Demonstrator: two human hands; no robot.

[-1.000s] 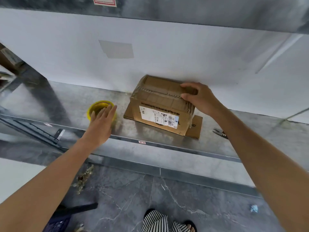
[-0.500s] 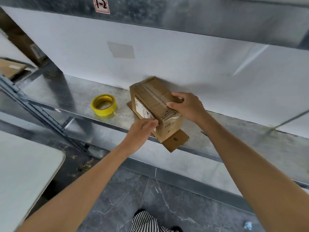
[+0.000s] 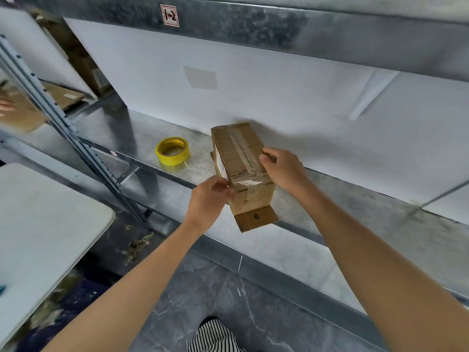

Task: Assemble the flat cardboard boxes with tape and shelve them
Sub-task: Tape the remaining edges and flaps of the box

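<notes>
Grey galvanised metal shelf runs left to right, with a white rounded worktop at near left. Brown taped cardboard box stands on the shelf at its near edge, and one loose bottom flap overhangs that edge. Right hand grips the box's right top edge. Left hand, fingers curled, holds its near left corner. Yellow tape roll lies flat on the shelf, left of the box.

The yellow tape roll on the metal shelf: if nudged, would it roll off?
Probably not: the yellow roll of tape lies flat, hole upward, so a nudge would likely slide it on the smooth grey metal shelf rather than roll it. Its wide hole suggests it is light and easy to lift.
</notes>
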